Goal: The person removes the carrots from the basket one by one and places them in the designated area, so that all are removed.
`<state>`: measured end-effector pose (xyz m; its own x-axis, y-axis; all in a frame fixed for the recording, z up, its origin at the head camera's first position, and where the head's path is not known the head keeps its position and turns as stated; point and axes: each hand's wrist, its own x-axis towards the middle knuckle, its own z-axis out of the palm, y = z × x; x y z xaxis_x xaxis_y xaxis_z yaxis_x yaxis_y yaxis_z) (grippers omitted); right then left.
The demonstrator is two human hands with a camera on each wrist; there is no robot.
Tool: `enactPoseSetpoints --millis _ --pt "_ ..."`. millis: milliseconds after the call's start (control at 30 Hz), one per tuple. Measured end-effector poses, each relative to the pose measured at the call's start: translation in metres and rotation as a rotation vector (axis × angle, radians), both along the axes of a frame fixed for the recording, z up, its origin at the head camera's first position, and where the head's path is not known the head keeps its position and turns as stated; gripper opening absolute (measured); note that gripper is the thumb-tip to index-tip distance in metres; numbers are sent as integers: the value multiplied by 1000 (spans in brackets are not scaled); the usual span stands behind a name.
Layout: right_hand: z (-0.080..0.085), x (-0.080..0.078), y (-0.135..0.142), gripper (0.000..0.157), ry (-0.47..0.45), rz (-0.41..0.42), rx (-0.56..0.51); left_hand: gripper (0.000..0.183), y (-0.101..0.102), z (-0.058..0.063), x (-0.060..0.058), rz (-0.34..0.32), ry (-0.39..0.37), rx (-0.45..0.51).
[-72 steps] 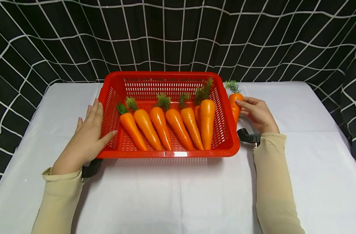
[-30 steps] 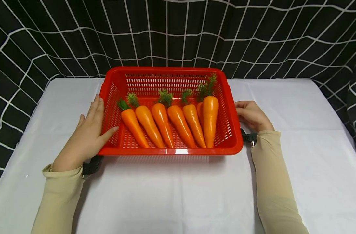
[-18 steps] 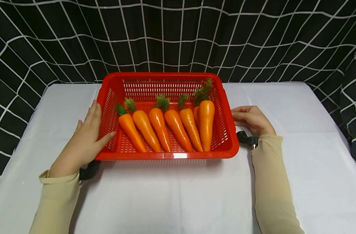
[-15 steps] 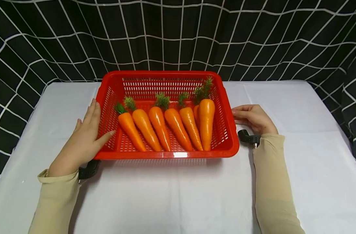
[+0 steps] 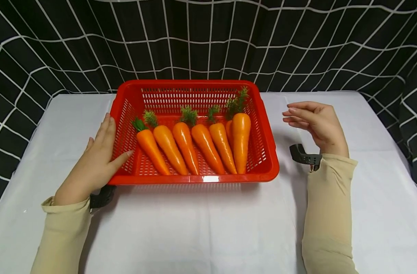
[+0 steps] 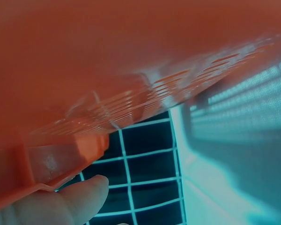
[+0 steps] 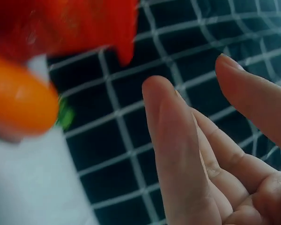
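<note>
A red plastic basket (image 5: 181,179) with slotted walls holds several orange carrots (image 5: 207,148) in a row, green tops toward the back. My left hand (image 5: 86,163) rests against the basket's left rim, fingers straight along it and thumb over the front-left corner. In the left wrist view, a digit (image 6: 86,199) lies by the red rim. My right hand (image 5: 325,125) is held apart from the basket's right side, fingers loosely extended and holding nothing. In the right wrist view, another carrot (image 7: 23,101) lies outside the basket, below its rim; the head view hides it.
A white cloth (image 5: 208,228) covers the table. Behind and at both sides stands a black backdrop (image 5: 181,36) with white netting. A black wrist camera (image 5: 302,156) sits on the right wrist, another (image 5: 102,196) on the left.
My right hand first held a carrot at the basket's right side, lowered it out of sight beside the wall, then let go and moved up and right. My left hand stayed on the rim.
</note>
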<state>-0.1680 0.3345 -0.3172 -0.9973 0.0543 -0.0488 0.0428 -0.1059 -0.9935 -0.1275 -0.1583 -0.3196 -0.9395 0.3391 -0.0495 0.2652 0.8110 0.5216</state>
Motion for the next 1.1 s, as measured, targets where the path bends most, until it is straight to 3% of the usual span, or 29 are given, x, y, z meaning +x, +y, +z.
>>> enactPoseSetpoints --millis 133,300,533,667,833,1100 --pt "16 2 -18 16 75 22 59 85 0 0 -2 1 8 4" --pt "31 0 -33 20 86 40 216 85 5 -4 -3 -9 4 16" --pt "46 -35 -47 18 68 112 390 84 0 0 0 6 25 5" --pt "49 -55 -53 25 44 166 485 83 -1 1 -1 7 32 3" --pt "51 -68 -59 38 28 223 574 84 0 0 -2 12 22 6" --pt "51 -86 -65 39 4 285 725 83 -1 2 -2 12 31 9"
